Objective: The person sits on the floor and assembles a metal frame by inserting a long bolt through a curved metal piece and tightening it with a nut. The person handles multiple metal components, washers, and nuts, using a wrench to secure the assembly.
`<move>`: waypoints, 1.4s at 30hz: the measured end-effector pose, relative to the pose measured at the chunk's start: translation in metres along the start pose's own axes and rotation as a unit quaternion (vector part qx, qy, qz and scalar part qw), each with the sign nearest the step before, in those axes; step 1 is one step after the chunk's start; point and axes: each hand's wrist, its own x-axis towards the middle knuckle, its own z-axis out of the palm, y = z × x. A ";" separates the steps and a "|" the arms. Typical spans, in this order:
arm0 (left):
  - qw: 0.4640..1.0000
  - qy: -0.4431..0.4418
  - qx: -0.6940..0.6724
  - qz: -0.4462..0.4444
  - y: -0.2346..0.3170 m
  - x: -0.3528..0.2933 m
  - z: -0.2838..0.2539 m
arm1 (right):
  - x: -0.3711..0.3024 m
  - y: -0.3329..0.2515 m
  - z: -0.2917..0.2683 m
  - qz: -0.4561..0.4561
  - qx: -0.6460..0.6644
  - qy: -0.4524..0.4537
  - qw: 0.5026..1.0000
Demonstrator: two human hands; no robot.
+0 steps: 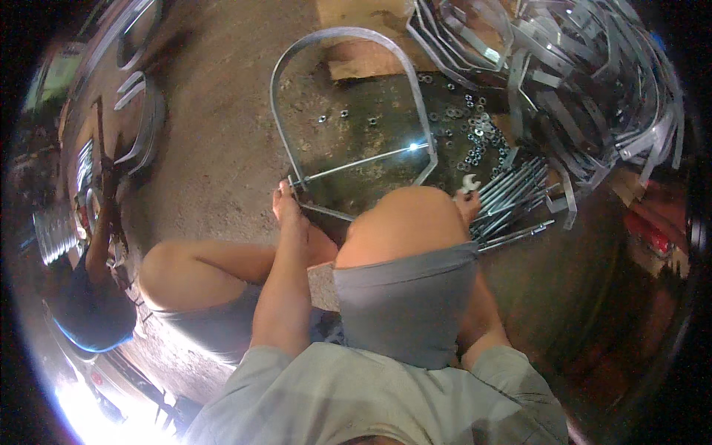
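A large flat metal band (274, 96), bent into a rounded loop, lies on the floor before me; my knee hides part of its lower side. A threaded rod (363, 164) crosses the loop from its left side to its right side. My left hand (286, 204) is closed at the loop's left corner, fingers pinching the band beside the rod's end; what lies under the fingertips is partly hidden. Beyond my raised knee, my right hand (467, 205) grips an open-end wrench (470, 183), its jaw pointing up, apart from the loop.
Loose nuts and washers (478, 133) lie scattered right of the loop. A bundle of threaded rods (512, 194) lies beside my right hand. Bent metal bands (571, 81) are heaped at far right. Another person (93, 289) sits at left, near more bands (152, 122).
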 end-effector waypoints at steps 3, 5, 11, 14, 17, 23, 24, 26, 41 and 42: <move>1.000 -0.007 0.005 0.010 0.009 -0.007 -0.004 | 0.036 -0.031 -0.025 0.026 0.201 0.057 0.978; 1.000 -0.004 -0.004 0.012 0.009 -0.011 0.000 | 0.080 -0.059 -0.053 -0.001 0.362 0.092 0.927; 0.997 -0.018 0.060 0.040 -0.005 -0.001 -0.003 | 0.272 -0.189 -0.231 -0.100 0.608 -0.268 0.740; 0.993 0.025 0.090 0.067 -0.018 0.015 -0.001 | 0.253 -0.337 -0.285 -0.145 0.566 -0.500 0.639; 0.979 0.025 0.183 0.087 -0.024 0.009 0.005 | 0.168 -0.424 -0.278 -0.240 0.391 -0.410 0.788; 0.992 -0.021 -0.115 -0.045 -0.027 0.008 -0.006 | -0.114 -0.398 -0.065 0.080 0.404 -0.547 0.729; 0.984 -0.051 -0.148 -0.080 -0.026 -0.004 -0.001 | -0.133 -0.373 -0.040 0.257 0.434 -0.552 0.664; 0.974 -0.082 -0.164 -0.133 -0.016 -0.020 0.007 | -0.146 -0.319 -0.006 0.229 0.299 -0.574 0.727; 0.983 -0.097 -0.157 0.008 -0.095 0.083 -0.041 | -0.206 -0.286 0.115 0.284 0.167 -0.475 0.816; 0.987 -0.087 -0.138 0.005 -0.103 0.083 -0.037 | -0.203 -0.286 0.114 0.251 0.188 -0.415 0.854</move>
